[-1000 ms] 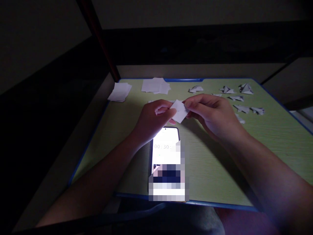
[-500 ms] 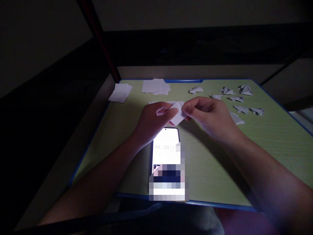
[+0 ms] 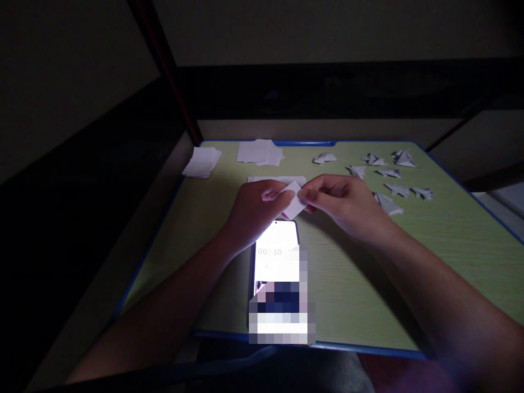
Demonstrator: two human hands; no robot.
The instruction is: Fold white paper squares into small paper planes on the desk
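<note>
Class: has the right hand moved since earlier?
Yes: the right hand, pinching the small white paper slip, edged left, away from the folded white paper shapes.

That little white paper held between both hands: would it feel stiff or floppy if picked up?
The paper slip looks thin, so probably light and floppy. It likely creases easily, as the folded shapes nearby hold theirs. On the smooth table it would probably slide.

left hand [image 3: 254, 210]: bare | right hand [image 3: 346, 203]: bare | forearms [image 3: 176, 305]: bare to frame edge

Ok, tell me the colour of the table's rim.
Blue rim, framing a pale green table top; the head view shows it best.
</note>
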